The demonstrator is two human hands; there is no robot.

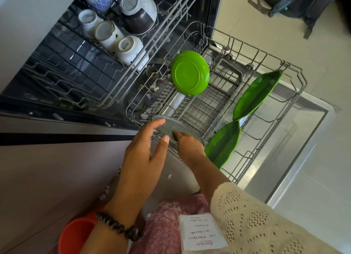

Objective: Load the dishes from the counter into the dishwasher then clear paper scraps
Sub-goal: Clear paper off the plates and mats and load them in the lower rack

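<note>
Item in hand: one grey speckled plate (171, 125), at the near edge of the lower rack (266, 94), centre of the frame. My right hand (187, 142) grips its near rim, fingers curled over the edge. My left hand (146, 151) is spread, fingers nearly straight, fingertips touching the plate's left side to steady it, gripping nothing.

Handling note: the plate lies nearly flat across the rack wires. I judge it should be tipped upright and slid between two tines, facing the same way as the round green plate (190, 73), with the left hand guiding and the right letting go only once it seats firmly.

Count, lower rack:
- Round green plate: one, standing on edge, centre of the frame.
- Green leaf-shaped dishes: two, an upper one (256, 94) and a lower one (224, 141), leaning along the rack's right side.
- Grey speckled plate: one, as above.

Count, upper rack (133, 50), upper left of the frame:
- Cups and bowls, upturned: five in view.

Paper scraps (169, 176): several small white bits on the worktop at lower centre; more lie on the dishwasher floor beneath the lower rack. Too small to count exactly.

Orange container (76, 234): one, bottom left.
</note>
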